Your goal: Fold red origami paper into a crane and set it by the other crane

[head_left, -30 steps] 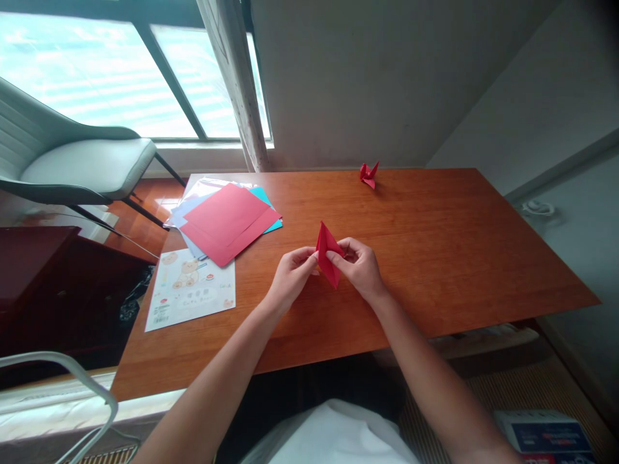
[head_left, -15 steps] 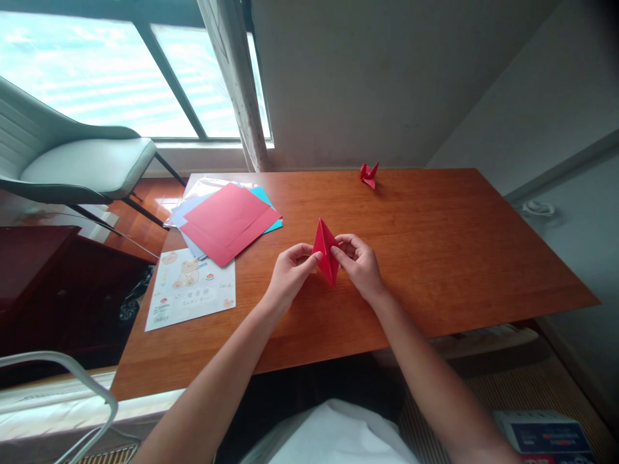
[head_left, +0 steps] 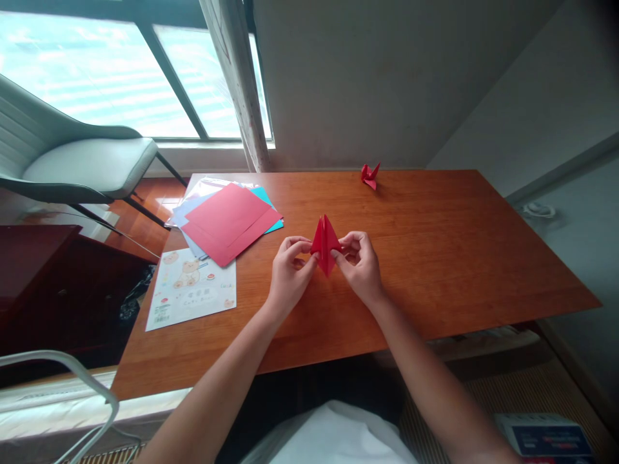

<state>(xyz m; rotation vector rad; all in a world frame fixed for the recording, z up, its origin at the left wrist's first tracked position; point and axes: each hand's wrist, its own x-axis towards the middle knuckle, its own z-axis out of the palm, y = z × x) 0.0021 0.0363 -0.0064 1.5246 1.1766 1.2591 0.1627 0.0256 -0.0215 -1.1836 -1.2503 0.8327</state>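
Note:
A folded red paper piece [head_left: 325,243], diamond-shaped with a slit at its top, is held just above the wooden table [head_left: 435,258] at its middle. My left hand [head_left: 288,274] pinches its left corner with thumb and fingers. My right hand [head_left: 358,264] pinches its right corner the same way. Both hands are closed on the paper.
A finished red paper crane [head_left: 369,174] stands at the table's far edge. A stack of coloured sheets [head_left: 227,219], red on top, lies at the far left, with a printed bear leaflet [head_left: 192,287] in front of it. A grey chair [head_left: 72,161] stands by the window.
The red paper piece has turned to face me more squarely and moved slightly away from me. Both hands shifted with it and now pinch its side corners.

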